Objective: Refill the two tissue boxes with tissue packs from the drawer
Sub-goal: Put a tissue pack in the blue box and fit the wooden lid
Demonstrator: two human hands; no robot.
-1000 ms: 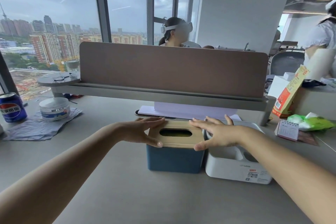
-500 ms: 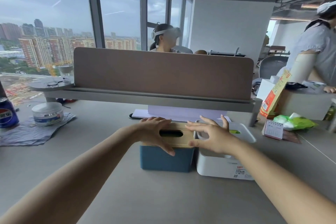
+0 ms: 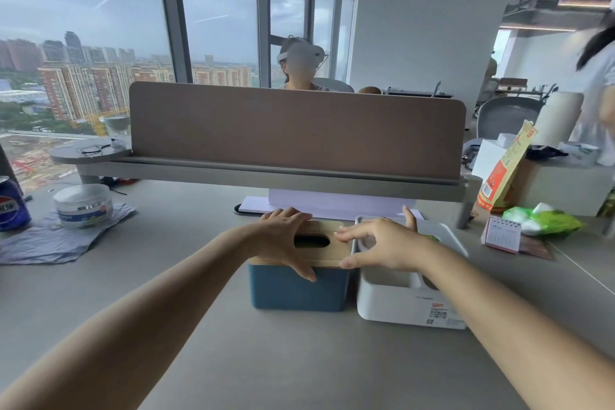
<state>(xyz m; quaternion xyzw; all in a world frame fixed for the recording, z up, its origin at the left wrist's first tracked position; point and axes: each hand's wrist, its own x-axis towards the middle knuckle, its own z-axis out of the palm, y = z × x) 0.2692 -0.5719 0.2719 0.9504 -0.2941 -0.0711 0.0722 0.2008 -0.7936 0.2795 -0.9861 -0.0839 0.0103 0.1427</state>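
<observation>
A blue tissue box [image 3: 293,291] with a wooden slotted lid [image 3: 329,231] stands mid-desk. Touching its right side is a white tissue box [image 3: 409,304] with no lid on; something green [image 3: 432,238] shows inside near its back. My left hand [image 3: 283,238] grips the lid's left end, fingers across the top and thumb down over the blue front. My right hand [image 3: 382,248] pinches the lid's right end, index finger on top and thumb at the front corner, the other fingers spread above the white box. No tissue pack or drawer is in view.
A brown desk divider [image 3: 293,130] on a grey shelf runs behind the boxes. To the left are a Pepsi can [image 3: 11,206] and a round tub [image 3: 83,205] on a cloth. A desk calendar [image 3: 502,233], green packet [image 3: 552,221] and orange bag [image 3: 502,176] are to the right. People are behind.
Both hands lay flat at the lid's ends; now they curl onto it, my left thumb lower over the blue front. My right fingers have lifted and spread.
</observation>
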